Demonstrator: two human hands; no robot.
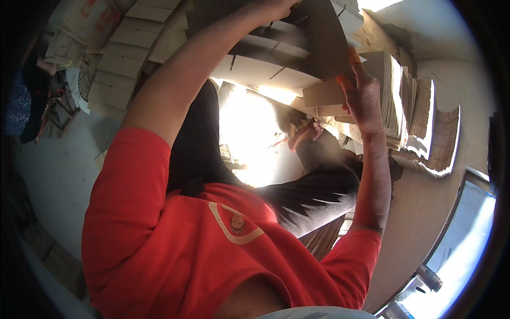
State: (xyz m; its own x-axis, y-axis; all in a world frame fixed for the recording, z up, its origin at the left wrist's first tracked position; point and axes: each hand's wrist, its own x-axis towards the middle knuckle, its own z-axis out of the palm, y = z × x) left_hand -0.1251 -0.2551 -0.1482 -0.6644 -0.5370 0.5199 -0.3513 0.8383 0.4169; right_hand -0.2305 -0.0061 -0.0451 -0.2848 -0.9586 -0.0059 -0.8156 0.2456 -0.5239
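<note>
My right hand (365, 98) is closed around the edge of a dark grey-brown cardboard sheet (325, 40), with the thumb up along it and the fingers bent. The sheet stands tilted, and its upper end runs out of view. At the upper edge my left hand (277, 7) is close beside this sheet. Its fingers are partly cut off, so whether they grip the sheet does not show. Below and left of the sheet lie overlapping pale cardboard pieces (271, 70) with dark slots. A flat cardboard piece (321, 97) sits just left of my right hand.
Stacked cardboard sheets (392, 101) stand right of my right hand, with thicker bundles (445, 139) beyond. Another cardboard row (114, 69) runs along the upper left. A person's patterned blue clothing (20, 103) shows at far left. Bright glare (247, 133) covers the floor between my legs.
</note>
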